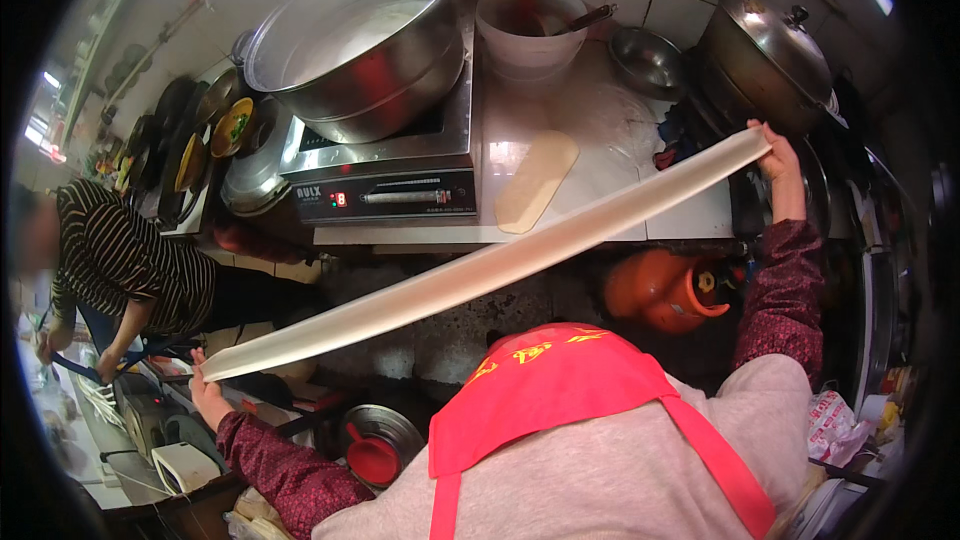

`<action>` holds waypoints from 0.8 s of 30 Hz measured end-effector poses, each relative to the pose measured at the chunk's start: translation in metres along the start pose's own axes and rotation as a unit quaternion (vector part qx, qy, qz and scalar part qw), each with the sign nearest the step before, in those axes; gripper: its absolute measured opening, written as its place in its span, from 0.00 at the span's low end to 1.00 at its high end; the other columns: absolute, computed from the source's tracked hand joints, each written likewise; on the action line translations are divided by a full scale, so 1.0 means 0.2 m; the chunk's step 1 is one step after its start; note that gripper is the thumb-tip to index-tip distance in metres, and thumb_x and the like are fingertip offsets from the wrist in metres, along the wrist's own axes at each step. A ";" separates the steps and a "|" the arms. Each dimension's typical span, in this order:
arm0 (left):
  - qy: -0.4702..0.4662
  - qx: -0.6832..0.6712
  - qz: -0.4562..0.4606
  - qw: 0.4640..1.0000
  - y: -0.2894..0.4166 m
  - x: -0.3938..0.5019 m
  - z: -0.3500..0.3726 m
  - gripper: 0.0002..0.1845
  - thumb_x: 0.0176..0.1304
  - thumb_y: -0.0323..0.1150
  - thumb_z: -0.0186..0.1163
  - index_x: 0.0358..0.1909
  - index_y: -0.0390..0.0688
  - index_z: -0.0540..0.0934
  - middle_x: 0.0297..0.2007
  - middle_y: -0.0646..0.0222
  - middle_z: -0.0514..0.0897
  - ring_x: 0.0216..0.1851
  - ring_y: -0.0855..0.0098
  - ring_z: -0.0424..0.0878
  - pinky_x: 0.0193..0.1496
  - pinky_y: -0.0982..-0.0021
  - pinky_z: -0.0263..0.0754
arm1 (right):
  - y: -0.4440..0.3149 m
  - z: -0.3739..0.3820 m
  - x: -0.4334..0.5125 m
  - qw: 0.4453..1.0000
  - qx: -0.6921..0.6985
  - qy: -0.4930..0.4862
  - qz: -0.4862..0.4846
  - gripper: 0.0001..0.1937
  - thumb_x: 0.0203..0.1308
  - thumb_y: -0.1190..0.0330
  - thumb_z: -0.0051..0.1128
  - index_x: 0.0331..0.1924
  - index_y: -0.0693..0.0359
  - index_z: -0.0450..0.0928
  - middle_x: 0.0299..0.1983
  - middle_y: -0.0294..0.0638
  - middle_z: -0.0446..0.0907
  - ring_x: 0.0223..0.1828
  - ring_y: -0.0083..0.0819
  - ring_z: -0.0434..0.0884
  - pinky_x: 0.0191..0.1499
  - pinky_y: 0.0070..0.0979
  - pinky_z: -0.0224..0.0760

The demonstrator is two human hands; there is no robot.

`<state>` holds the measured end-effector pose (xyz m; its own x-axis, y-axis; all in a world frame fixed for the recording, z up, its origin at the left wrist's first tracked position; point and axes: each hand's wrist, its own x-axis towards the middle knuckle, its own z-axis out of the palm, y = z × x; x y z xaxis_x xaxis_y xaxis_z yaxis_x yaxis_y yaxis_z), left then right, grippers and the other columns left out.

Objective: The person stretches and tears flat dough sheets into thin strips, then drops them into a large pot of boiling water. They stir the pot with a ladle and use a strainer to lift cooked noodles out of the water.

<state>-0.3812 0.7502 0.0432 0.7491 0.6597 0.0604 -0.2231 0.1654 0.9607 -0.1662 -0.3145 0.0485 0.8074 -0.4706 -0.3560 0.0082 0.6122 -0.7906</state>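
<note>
A long, wide strip of pale dough point(465, 277) stretches taut and slanting between my two hands. Its lower left end is pinched in my left hand point(207, 388), and its upper right end in my right hand point(776, 152). Behind the strip, a flat oblong piece of dough point(537, 181) lies on the white counter point(592, 135). Left of that piece stands a large steel pot point(375, 82) of cloudy, steaming liquid, on an induction cooker point(382, 199) with a lit display.
A white tub point(531, 52) with utensils, a steel bowl point(646, 60) and a lidded pot point(765, 52) stand along the wall. An orange gas cylinder point(660, 292) is below the counter. At the left, a person in a striped top point(135, 262) bends over. A red ladle point(373, 457) lies low in front.
</note>
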 end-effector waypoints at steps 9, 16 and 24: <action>0.134 -0.182 -0.058 0.972 0.03 0.28 0.00 0.21 0.70 0.24 0.34 0.61 0.26 0.63 0.60 0.52 0.70 0.61 0.61 0.69 0.68 0.60 0.59 | -0.08 -0.04 0.02 0.996 0.035 0.006 -0.078 0.10 0.68 0.68 0.44 0.42 0.69 0.70 0.43 0.52 0.78 0.48 0.45 0.79 0.56 0.44 0.72; 0.033 0.030 0.001 0.999 -0.08 0.24 -0.02 0.23 0.69 0.23 0.35 0.64 0.27 0.58 0.62 0.51 0.68 0.64 0.58 0.65 0.67 0.57 0.60 | -0.13 -0.13 0.05 0.995 0.073 0.067 -0.012 0.09 0.66 0.71 0.47 0.43 0.68 0.72 0.45 0.51 0.79 0.49 0.41 0.79 0.57 0.39 0.71; -0.022 -0.016 -0.069 0.997 -0.11 0.09 0.04 0.22 0.73 0.27 0.34 0.64 0.27 0.60 0.65 0.66 0.65 0.67 0.71 0.57 0.71 0.74 0.43 | -0.12 -0.20 0.06 0.989 0.092 0.117 0.003 0.12 0.68 0.67 0.45 0.47 0.68 0.72 0.45 0.49 0.80 0.47 0.40 0.80 0.55 0.40 0.73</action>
<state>-0.3578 0.7519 0.0262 0.8007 0.5961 -0.0590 -0.1350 0.2755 0.9518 -0.1804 -0.3603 0.0421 0.6497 -0.5877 -0.4821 0.1286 0.7100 -0.6923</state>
